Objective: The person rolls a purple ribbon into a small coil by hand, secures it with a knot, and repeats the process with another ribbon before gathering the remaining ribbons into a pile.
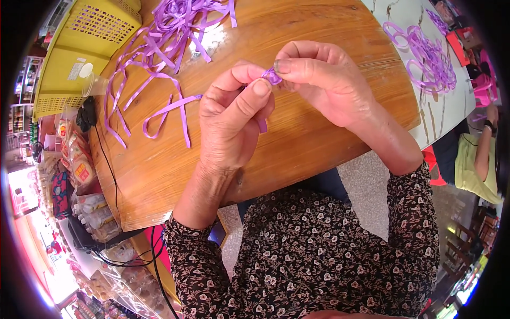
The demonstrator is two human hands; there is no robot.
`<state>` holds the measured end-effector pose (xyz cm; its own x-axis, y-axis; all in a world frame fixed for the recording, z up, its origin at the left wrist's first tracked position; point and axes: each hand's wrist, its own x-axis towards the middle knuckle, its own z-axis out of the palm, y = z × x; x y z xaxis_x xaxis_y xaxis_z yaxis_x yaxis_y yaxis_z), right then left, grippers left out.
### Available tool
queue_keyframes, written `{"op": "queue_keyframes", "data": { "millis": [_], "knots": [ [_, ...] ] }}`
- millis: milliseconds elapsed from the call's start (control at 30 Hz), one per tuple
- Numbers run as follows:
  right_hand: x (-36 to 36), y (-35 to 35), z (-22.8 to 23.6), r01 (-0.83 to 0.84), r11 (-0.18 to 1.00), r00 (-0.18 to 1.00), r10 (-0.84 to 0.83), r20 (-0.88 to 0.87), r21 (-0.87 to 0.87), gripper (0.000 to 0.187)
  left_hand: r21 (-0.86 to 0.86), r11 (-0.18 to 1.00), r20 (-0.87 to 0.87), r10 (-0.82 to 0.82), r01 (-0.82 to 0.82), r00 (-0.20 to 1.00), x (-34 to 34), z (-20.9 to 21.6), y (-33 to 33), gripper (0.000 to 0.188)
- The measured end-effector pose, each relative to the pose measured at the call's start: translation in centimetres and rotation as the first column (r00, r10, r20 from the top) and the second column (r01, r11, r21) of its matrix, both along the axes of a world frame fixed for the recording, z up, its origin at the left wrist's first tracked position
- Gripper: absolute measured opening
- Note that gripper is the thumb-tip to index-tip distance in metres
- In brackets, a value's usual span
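Note:
Above the wooden table point(319, 130), both hands meet at a small knotted part of a purple ribbon point(273, 77). My left hand point(234, 109) is closed, its thumb and forefinger pinching the ribbon from the left. A short purple end hangs below its fingers. From the right, my right hand point(329, 80) pinches the same knot between thumb and forefinger. The fingers hide how the ribbon is looped. Left of my left hand lies a looped purple strap point(170, 110). Farther back is a tangled heap of purple ribbons point(178, 18), with strands trailing toward the left edge.
At the back left stand yellow perforated baskets point(98, 24) and a clear plastic cup point(95, 85). Black cables point(109, 159) run along the table's left edge, near packaged goods point(79, 165). On a white marbled table point(425, 119) at right sit purple loops point(433, 61); a person in yellow-green point(473, 170) is beyond.

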<state>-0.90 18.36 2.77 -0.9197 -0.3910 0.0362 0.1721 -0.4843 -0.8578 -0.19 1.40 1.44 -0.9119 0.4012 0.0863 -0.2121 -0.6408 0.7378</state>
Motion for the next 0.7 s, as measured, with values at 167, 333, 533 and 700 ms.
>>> {"op": "queue_keyframes", "data": {
  "millis": [167, 333, 533, 700],
  "knots": [
    [-0.1, 0.3, -0.3, -0.039, 0.998, 0.999, 0.040, 0.011, -0.043, 0.011, -0.207, 0.948, -0.315, 0.170, -0.242, 0.934, 0.1, -0.1, 0.4, 0.010],
    [0.5, -0.3, 0.6, 0.172, 0.962, 0.967, -0.124, -0.224, 0.211, 0.010, -0.280, 0.916, -0.350, 0.181, -0.287, 0.919, 0.6, 0.4, 0.6, 0.012],
    [-0.1, -0.2, 0.2, 0.034, 0.996, 0.997, -0.029, -0.068, 0.085, 0.011, -0.097, 0.987, -0.016, 0.130, -0.131, 0.991, 0.5, 0.0, 0.3, 0.010],
    [0.5, -0.8, 0.8, 0.126, 0.976, 0.963, -0.076, -0.260, 0.180, 0.008, -0.012, 0.996, -0.001, 0.086, -0.086, 0.996, 0.3, 0.0, -0.1, 0.011]
  ]
}}
